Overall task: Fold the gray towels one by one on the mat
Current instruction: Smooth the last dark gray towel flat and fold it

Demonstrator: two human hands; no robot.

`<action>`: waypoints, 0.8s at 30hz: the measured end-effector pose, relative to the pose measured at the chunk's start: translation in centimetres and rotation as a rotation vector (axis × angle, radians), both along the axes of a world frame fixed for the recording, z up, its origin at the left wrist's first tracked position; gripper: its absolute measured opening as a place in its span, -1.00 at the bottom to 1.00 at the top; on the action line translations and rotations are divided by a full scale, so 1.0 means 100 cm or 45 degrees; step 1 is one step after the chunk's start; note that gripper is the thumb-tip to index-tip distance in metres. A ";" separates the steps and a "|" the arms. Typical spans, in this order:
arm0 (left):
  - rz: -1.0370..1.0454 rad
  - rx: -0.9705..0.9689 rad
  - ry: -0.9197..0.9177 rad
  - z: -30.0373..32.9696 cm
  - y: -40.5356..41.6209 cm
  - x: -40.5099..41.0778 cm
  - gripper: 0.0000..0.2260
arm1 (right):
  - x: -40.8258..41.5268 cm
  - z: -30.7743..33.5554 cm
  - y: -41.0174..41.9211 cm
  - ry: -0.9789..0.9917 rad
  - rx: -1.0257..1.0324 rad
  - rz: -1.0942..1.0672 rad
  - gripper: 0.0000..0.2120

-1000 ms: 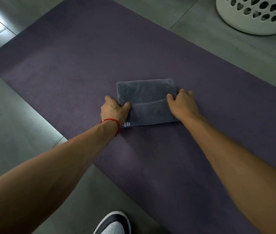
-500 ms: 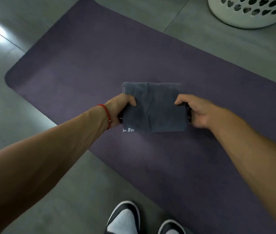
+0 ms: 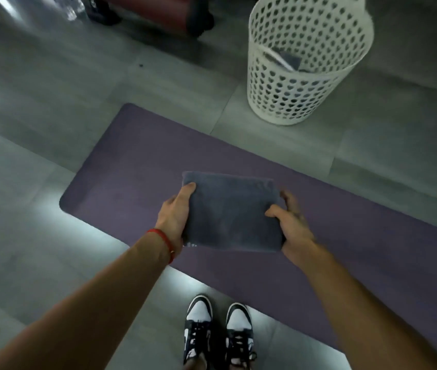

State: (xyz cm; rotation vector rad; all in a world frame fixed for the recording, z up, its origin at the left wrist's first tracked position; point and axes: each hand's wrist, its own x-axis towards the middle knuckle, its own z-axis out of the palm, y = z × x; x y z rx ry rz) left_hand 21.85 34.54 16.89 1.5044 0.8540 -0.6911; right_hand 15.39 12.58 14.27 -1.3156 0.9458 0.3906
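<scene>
A folded gray towel (image 3: 232,213), a compact rectangle, is held in the air above the purple mat (image 3: 137,166). My left hand (image 3: 176,216) grips its left edge with the thumb on top. My right hand (image 3: 291,225) grips its right edge, thumb pressed on the top face. A red band circles my left wrist. Inside the white basket (image 3: 311,76) beyond the mat lies another gray towel (image 3: 291,60), partly hidden by the basket wall.
The mat lies on a gray tiled floor (image 3: 38,156). My two black-and-white shoes (image 3: 218,332) stand at the mat's near edge. A dark red object on wheels (image 3: 156,12) sits at the far top of the view.
Both hands have lifted the folded towel off the mat. The view has risen and pulled back, so the basket and my shoes now show.
</scene>
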 end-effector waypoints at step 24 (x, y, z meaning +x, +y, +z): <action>-0.387 -0.239 -0.142 0.304 -0.100 0.144 -0.67 | 0.115 0.345 -0.110 -0.054 -0.528 -0.213 -0.45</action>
